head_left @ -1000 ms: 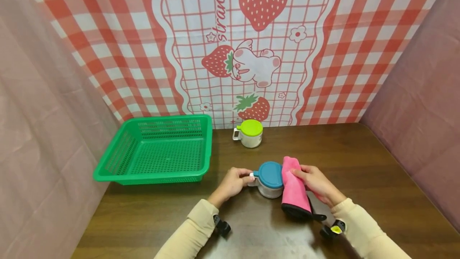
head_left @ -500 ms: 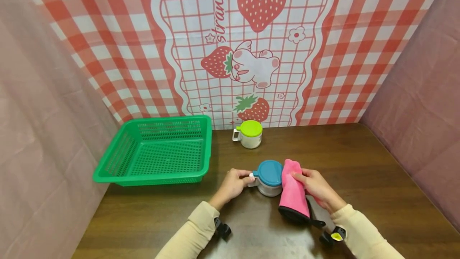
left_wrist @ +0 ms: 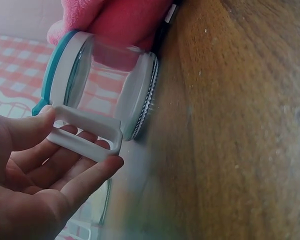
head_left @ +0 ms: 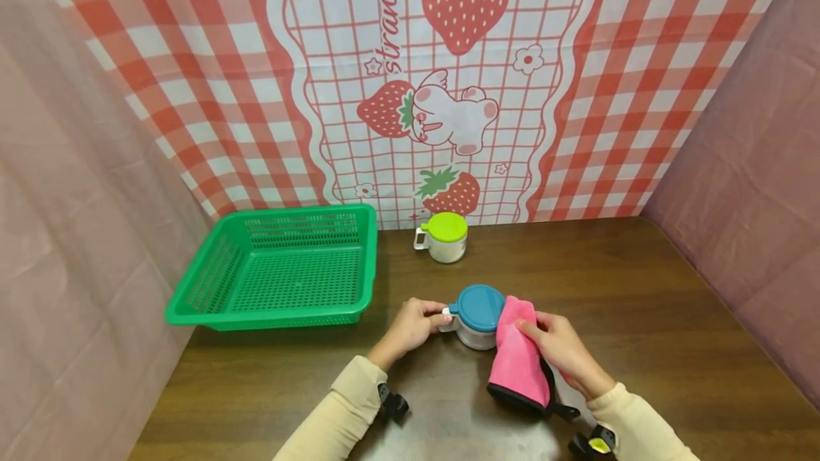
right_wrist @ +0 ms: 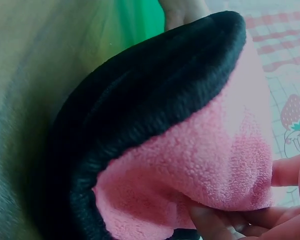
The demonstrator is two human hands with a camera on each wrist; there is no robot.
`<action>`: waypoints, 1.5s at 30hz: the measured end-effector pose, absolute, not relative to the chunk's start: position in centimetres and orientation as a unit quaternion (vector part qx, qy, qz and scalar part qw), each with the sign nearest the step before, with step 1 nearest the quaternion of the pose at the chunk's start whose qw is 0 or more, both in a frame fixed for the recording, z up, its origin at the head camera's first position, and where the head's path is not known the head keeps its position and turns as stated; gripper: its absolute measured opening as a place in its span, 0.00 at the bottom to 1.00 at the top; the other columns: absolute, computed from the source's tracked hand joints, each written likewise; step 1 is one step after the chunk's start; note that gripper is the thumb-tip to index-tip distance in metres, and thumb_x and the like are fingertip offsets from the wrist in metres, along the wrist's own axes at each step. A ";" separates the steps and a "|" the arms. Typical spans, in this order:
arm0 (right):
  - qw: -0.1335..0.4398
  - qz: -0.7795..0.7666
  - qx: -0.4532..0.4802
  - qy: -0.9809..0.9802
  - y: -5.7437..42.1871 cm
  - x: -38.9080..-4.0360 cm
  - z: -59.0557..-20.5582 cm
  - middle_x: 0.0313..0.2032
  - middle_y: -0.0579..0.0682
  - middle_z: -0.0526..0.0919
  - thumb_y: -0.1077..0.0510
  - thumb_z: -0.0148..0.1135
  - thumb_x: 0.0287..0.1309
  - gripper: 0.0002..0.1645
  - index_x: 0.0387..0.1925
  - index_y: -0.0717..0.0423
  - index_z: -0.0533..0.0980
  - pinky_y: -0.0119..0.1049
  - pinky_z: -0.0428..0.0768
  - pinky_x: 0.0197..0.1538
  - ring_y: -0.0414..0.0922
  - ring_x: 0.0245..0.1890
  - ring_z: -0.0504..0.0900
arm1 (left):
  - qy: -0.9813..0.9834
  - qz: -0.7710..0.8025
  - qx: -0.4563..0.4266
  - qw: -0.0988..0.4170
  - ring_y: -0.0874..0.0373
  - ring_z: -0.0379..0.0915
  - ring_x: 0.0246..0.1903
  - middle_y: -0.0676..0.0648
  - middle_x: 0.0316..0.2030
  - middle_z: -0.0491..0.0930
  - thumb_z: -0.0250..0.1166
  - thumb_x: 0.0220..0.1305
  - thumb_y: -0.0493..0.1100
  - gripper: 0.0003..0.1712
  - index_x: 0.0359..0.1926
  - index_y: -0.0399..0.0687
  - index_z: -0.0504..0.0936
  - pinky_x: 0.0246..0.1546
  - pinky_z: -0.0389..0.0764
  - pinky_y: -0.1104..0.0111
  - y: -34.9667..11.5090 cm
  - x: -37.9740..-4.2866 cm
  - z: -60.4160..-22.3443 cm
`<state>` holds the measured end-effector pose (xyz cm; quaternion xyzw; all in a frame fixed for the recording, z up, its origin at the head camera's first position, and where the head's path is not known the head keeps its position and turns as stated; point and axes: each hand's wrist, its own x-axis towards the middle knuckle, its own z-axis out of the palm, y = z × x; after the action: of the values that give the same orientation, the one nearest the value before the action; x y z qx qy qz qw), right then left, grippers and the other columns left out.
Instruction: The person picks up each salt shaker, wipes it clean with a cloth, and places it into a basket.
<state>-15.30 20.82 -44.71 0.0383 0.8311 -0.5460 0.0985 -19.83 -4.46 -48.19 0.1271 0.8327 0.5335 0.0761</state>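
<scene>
A clear jar [head_left: 477, 336] with a blue lid [head_left: 480, 307] and a white handle [left_wrist: 87, 134] stands upright on the table. My left hand [head_left: 413, 327] holds that handle, thumb at its lid end and fingers along and under it in the left wrist view. On the jar's right side, my right hand [head_left: 566, 348] grips a folded pink cloth [head_left: 517, 354] with black edging and a black loop. The cloth lies against the jar's side. In the right wrist view the cloth's black edge [right_wrist: 155, 95] fills the middle, with the thumb and fingers pinching the pink part [right_wrist: 215, 160].
A second jar [head_left: 447, 239] with a lime-green lid stands at the back by the checked strawberry backdrop [head_left: 448, 91]. A green perforated basket [head_left: 269, 317] sits at the left on the brown wooden table [head_left: 608, 276]. Pink curtains hang on both sides.
My right hand has drawn the cloth down towards me and slightly left along the jar's side. The left hand and the blue-lidded jar have barely shifted.
</scene>
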 end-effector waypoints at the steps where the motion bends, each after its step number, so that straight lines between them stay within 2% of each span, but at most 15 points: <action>1: 0.096 -0.544 0.039 0.833 20.7 -15.2 -44.7 0.24 0.45 0.73 0.59 0.55 0.68 0.17 0.45 0.72 0.76 0.30 0.73 0.28 0.37 0.24 0.71 | 0.831 0.536 0.127 0.075 0.56 0.80 0.26 0.38 0.35 0.86 0.67 0.61 0.39 0.13 0.44 0.34 0.86 0.26 0.75 0.76 -4.5 -19.8 -48.2; 6: 0.078 -0.537 0.048 0.839 20.1 -14.8 -44.8 0.21 0.44 0.73 0.60 0.57 0.66 0.14 0.41 0.71 0.78 0.30 0.73 0.26 0.36 0.22 0.71 | 0.826 0.545 0.122 0.073 0.56 0.79 0.26 0.38 0.33 0.86 0.68 0.59 0.38 0.13 0.43 0.33 0.86 0.26 0.75 0.76 -4.5 -19.8 -48.1; 15: 0.058 -0.520 0.049 0.851 18.9 -13.9 -45.4 0.20 0.46 0.72 0.59 0.61 0.64 0.13 0.40 0.68 0.80 0.31 0.72 0.23 0.36 0.20 0.70 | 0.836 0.529 0.124 0.076 0.59 0.77 0.25 0.39 0.32 0.86 0.70 0.58 0.40 0.13 0.40 0.34 0.87 0.25 0.74 0.75 -4.7 -19.8 -48.1; 26: -0.007 -0.458 0.001 0.889 17.7 -13.8 -45.9 0.16 0.45 0.72 0.58 0.65 0.60 0.10 0.32 0.63 0.81 0.28 0.70 0.21 0.35 0.17 0.68 | 0.840 0.523 0.127 0.072 0.50 0.83 0.28 0.39 0.33 0.87 0.71 0.56 0.41 0.13 0.40 0.35 0.88 0.24 0.75 0.75 -5.1 -19.9 -47.7; 28: -0.030 -0.436 -0.020 0.899 17.4 -13.7 -46.0 0.16 0.45 0.70 0.58 0.65 0.59 0.10 0.27 0.61 0.79 0.28 0.68 0.21 0.35 0.17 0.66 | 0.842 0.520 0.129 0.070 0.50 0.83 0.27 0.38 0.33 0.87 0.71 0.56 0.41 0.13 0.40 0.35 0.88 0.24 0.75 0.75 -5.1 -19.9 -47.6; 31: -0.071 -0.398 -0.057 0.913 16.9 -13.3 -46.2 0.15 0.43 0.64 0.58 0.67 0.56 0.16 0.18 0.57 0.72 0.27 0.64 0.21 0.35 0.17 0.62 | 0.842 0.518 0.131 0.070 0.51 0.83 0.27 0.38 0.34 0.87 0.71 0.56 0.40 0.13 0.40 0.35 0.88 0.24 0.75 0.75 -5.1 -19.8 -47.5; 33: -0.096 -0.372 -0.081 0.920 16.5 -13.1 -46.4 0.16 0.42 0.60 0.58 0.69 0.55 0.20 0.16 0.54 0.68 0.27 0.62 0.21 0.35 0.18 0.60 | 0.843 0.516 0.132 0.070 0.53 0.83 0.27 0.38 0.33 0.87 0.71 0.56 0.41 0.13 0.40 0.36 0.88 0.24 0.75 0.76 -5.1 -19.8 -47.5; 36: -0.113 -0.353 -0.104 0.923 15.9 -12.9 -46.5 0.16 0.41 0.58 0.58 0.70 0.54 0.20 0.16 0.53 0.68 0.28 0.60 0.22 0.35 0.18 0.59 | 0.848 0.508 0.134 0.068 0.59 0.80 0.25 0.39 0.32 0.87 0.71 0.56 0.41 0.13 0.40 0.36 0.88 0.24 0.74 0.76 -5.1 -19.8 -47.5; 40: -0.105 -0.334 -0.116 0.929 15.1 -12.8 -46.9 0.16 0.41 0.63 0.57 0.70 0.54 0.17 0.17 0.51 0.71 0.29 0.63 0.23 0.36 0.19 0.62 | 0.854 0.497 0.140 0.061 0.65 0.74 0.23 0.40 0.30 0.87 0.71 0.56 0.41 0.13 0.40 0.37 0.88 0.22 0.72 0.76 -5.0 -19.7 -47.5; 45: -0.110 -0.295 -0.122 0.941 14.3 -12.9 -47.4 0.20 0.45 0.79 0.57 0.70 0.53 0.11 0.20 0.50 0.77 0.36 0.71 0.26 0.43 0.22 0.76 | 0.858 0.487 0.153 0.053 0.66 0.70 0.24 0.41 0.31 0.87 0.71 0.56 0.42 0.13 0.40 0.38 0.89 0.23 0.71 0.76 -4.7 -19.7 -47.6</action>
<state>-12.88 14.25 -47.42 -0.1221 0.9412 -0.2953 -0.1095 -19.74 -4.75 -47.63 0.1529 0.8584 0.4867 0.0535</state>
